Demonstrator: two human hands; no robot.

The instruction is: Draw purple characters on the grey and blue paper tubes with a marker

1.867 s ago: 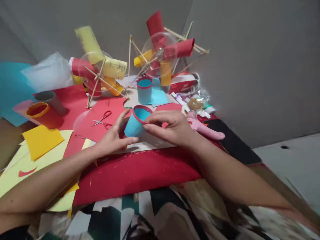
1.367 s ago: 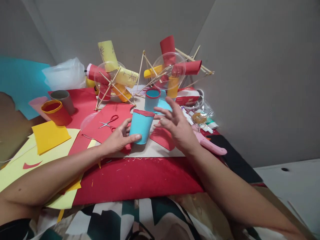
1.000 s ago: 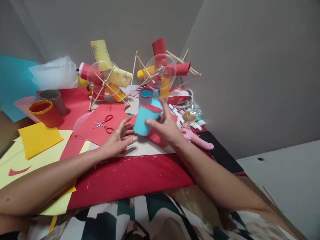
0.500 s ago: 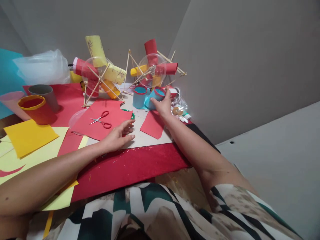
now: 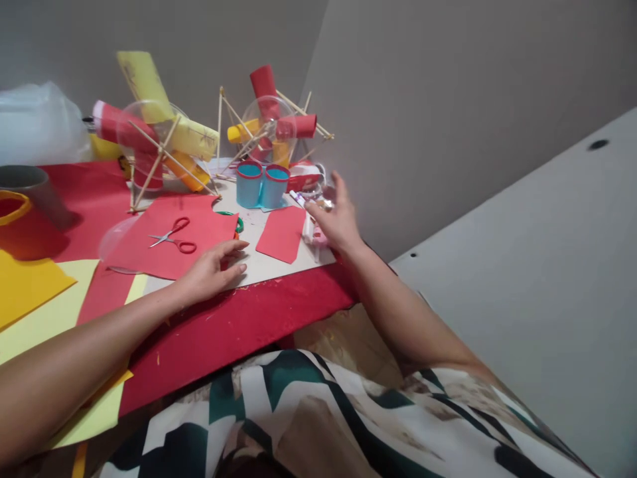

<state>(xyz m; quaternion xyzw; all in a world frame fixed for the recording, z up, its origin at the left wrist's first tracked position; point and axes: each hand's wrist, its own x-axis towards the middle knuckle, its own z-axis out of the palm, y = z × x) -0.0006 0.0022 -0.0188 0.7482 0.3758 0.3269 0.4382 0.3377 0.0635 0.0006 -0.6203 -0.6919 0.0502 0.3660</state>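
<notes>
On the desk's (image 5: 233, 325) left I saw a cloudy plastic bag (image 5: 42, 126) behind a grey cup (image 5: 47, 194), a yellow-rimmed orange cup (image 5: 30, 229) in front, and grey walls (image 5: 448, 79) beyond

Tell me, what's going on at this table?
Someone sits at a craft table, holding nothing that I can see. The left hand is by the large red paper; the right hand is open near a white stick. Two blue cups with red rims stand side by side. Scissors lie open on the large red paper.
</notes>
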